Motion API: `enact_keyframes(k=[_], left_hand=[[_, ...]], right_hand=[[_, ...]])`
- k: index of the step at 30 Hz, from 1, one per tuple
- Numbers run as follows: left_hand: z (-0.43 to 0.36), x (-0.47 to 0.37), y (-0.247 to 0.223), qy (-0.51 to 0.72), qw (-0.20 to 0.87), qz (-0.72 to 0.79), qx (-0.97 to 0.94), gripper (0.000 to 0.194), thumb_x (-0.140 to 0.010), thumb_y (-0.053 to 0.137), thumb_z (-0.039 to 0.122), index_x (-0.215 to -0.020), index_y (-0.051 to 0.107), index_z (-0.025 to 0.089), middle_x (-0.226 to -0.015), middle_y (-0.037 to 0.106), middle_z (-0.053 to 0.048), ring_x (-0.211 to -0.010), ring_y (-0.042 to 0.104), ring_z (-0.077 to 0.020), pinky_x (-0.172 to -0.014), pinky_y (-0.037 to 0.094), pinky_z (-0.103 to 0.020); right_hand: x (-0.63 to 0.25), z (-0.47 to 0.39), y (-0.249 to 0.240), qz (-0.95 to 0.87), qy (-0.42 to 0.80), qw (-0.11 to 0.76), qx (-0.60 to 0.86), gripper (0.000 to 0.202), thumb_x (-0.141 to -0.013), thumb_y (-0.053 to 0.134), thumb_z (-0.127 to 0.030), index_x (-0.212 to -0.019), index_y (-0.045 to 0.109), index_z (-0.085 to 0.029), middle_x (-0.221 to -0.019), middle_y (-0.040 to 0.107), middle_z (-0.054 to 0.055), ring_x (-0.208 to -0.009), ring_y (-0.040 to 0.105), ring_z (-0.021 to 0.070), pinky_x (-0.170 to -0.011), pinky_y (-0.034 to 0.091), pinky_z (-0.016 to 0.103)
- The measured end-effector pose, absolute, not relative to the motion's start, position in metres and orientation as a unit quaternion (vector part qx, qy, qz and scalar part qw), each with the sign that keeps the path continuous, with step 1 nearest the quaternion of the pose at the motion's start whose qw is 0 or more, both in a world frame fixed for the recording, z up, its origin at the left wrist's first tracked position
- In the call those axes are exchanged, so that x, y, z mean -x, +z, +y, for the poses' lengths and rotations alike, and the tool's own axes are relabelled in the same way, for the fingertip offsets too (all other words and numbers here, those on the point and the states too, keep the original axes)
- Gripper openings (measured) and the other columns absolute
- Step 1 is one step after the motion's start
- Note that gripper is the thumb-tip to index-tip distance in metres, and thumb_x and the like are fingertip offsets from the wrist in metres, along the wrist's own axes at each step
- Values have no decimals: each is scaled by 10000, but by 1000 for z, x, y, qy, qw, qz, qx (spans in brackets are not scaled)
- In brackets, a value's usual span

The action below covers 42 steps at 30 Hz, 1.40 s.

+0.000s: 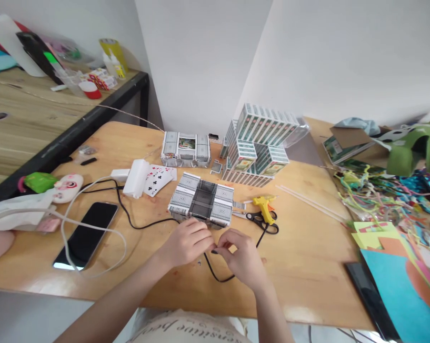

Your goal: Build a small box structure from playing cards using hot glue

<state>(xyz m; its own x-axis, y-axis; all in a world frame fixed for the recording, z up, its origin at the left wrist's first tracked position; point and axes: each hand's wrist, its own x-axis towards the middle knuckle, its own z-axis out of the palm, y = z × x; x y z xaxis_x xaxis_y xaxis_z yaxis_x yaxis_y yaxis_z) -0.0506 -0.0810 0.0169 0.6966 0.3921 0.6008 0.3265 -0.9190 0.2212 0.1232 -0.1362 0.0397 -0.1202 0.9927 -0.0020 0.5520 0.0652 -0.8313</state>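
Note:
In front of a box-like block covered in playing cards (203,197), my two hands meet just above the wooden table. My left hand (189,242) has its fingers curled together, their tips by a small dark piece. My right hand (240,255) pinches that small dark piece (215,251) between thumb and index finger. A black cable (218,280) loops on the table below the hands. To the right of the block lie a yellow glue gun (264,207) and black-handled scissors (272,227). Behind it stands a second card-covered block (186,148).
Stacked card boxes (254,145) stand at the back. On the left are a phone (88,233), a white power adapter (136,178), loose cards (158,180) and a white cable. Clear sticks (311,204), coloured paper (396,281) and craft scraps lie on the right.

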Motion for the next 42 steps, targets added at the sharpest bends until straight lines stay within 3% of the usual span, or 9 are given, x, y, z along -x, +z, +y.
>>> enact_keyframes(k=[3,6,10,13,16,23,34,42], left_hand=[[-82,50,16,318,77,168,-930,209,-888,474,157,-717,593,182,-701,649,1,-712,570,-121,-659,427,-281],[-78,58,13,349,75,170,-919,134,-872,509,149,-818,626,188,-783,690,-2,-784,605,-135,-698,456,-293],[-63,84,5,400,48,288,-869,188,-833,566,136,-974,645,232,-918,712,-13,-933,625,-172,-820,500,-351],[-49,103,-6,394,46,362,-844,252,-806,616,186,-1050,639,243,-1055,688,-41,-1099,575,-220,-947,478,-444],[-43,112,-20,375,53,369,-849,253,-831,583,183,-1072,633,238,-1127,664,-51,-1199,512,-241,-975,470,-486],[-47,108,-47,406,26,366,-837,296,-842,551,124,-1118,603,216,-1119,668,-54,-1203,512,-243,-943,509,-467],[-52,105,-46,358,-9,372,-856,393,-838,546,101,-1220,531,191,-1229,605,-88,-1278,426,-267,-986,470,-482],[-52,105,-31,366,-13,363,-857,382,-814,567,68,-1178,564,185,-1170,646,-55,-1248,466,-242,-976,498,-430]], right_hand=[[-126,-137,41,-659,386,296,573,151,-739,560,-89,-649,595,-205,-665,611,-1,-641,579,141,-612,463,240],[-131,-137,39,-647,401,308,571,128,-754,586,-124,-657,614,-202,-669,626,3,-654,587,144,-633,471,244],[-142,-135,32,-599,393,358,598,94,-742,648,-202,-647,650,-200,-675,656,21,-658,604,156,-640,493,256],[-151,-133,25,-566,375,390,622,114,-742,664,-274,-651,676,-206,-683,675,32,-659,618,169,-643,510,277],[-155,-133,19,-549,360,410,633,142,-753,652,-324,-674,685,-209,-675,678,30,-639,622,168,-642,522,289],[-156,-137,7,-527,394,414,629,196,-788,607,-360,-731,684,-189,-669,676,35,-613,640,163,-613,527,281],[-140,-126,3,-519,444,417,600,220,-814,578,-368,-833,684,-176,-684,683,40,-608,646,160,-625,534,288],[-127,-109,17,-589,341,430,593,161,-825,552,-273,-853,681,-181,-706,678,35,-567,597,133,-563,512,258]])
